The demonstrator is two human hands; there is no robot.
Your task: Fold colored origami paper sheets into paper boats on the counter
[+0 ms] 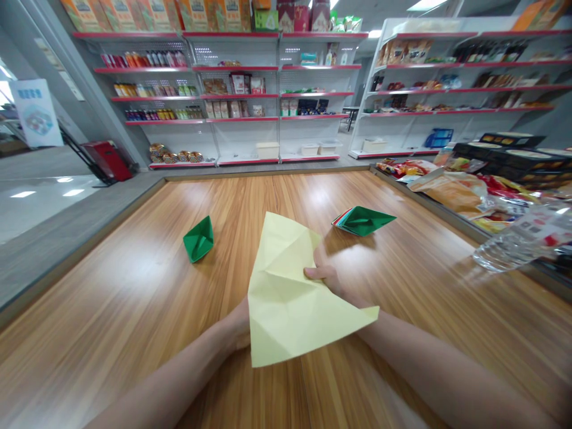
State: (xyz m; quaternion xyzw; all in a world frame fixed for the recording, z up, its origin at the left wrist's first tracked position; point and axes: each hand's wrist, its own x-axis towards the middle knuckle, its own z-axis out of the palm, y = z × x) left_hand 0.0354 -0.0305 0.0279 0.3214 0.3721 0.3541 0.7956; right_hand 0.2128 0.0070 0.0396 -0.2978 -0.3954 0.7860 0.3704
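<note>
Yellow paper, creased, hung above the table | right hand pinched its right side | left hand, mostly hidden: I couldn't tell its grip

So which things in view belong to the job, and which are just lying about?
Job:
creased pale-yellow paper sheet, in the right hand
probably folded green paper piece, layered green-topped folded paper

Lying about:
clear plastic bottle
stacked black boxes
shiny red packets
</note>
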